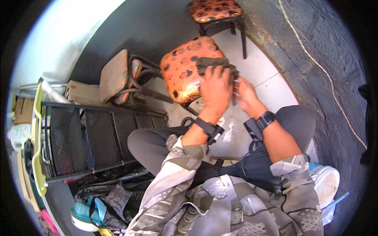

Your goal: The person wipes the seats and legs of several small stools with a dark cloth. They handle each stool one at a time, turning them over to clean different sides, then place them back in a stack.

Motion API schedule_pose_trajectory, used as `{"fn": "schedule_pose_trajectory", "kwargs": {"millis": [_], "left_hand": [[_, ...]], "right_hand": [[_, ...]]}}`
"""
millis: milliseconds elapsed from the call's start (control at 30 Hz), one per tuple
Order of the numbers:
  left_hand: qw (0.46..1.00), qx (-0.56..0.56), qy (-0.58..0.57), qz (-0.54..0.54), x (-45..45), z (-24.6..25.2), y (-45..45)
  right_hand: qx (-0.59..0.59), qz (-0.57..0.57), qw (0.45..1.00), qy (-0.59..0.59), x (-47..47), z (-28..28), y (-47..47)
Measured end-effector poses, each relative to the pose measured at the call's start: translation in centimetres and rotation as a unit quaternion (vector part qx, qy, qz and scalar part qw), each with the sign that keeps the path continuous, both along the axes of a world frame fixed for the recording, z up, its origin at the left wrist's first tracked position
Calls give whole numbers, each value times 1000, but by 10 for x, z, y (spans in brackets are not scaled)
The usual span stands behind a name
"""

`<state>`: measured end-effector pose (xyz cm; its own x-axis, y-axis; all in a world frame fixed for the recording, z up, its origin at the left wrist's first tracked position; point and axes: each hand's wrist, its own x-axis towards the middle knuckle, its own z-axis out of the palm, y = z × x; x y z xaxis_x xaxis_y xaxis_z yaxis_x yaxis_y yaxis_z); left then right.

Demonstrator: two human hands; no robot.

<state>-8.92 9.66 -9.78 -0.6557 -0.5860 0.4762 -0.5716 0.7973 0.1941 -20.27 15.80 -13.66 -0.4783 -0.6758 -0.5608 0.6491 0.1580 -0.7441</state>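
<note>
Right in front of me is a low stool or chair with an orange padded seat (pixel 180 69) patterned in black. A dark, crumpled cloth (pixel 212 62) lies over the seat's right edge and partly hangs off it. From above, my left hand (pixel 217 88) grips the cloth, its fingers bent over the near side. My right hand (pixel 247 93) is close on the right, fingertips at the cloth's hanging edge. Blur and the cloth's folds hide whether those fingers close on it. Each wrist wears a black strap with a small device.
Another orange-topped stool (pixel 217 11) stands behind. On the left, a tipped chair (pixel 113 76) rests near a cardboard box (pixel 82 91) and a black mesh rack (pixel 100 135). A blue shoe (pixel 85 215) lies by black plastic. A white bucket (pixel 327 183) sits right, below a wall-hung cord (pixel 319 66).
</note>
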Motion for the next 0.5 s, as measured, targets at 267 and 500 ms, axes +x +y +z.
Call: {"fn": "schedule_pose_trajectory", "kwargs": {"millis": [267, 500], "left_hand": [[994, -43, -15, 102, 71, 9, -95], [974, 12, 34, 226, 121, -2, -83]], "right_hand": [[-13, 81, 996, -43, 14, 5, 7], [-45, 92, 990, -98, 29, 14, 22]]}}
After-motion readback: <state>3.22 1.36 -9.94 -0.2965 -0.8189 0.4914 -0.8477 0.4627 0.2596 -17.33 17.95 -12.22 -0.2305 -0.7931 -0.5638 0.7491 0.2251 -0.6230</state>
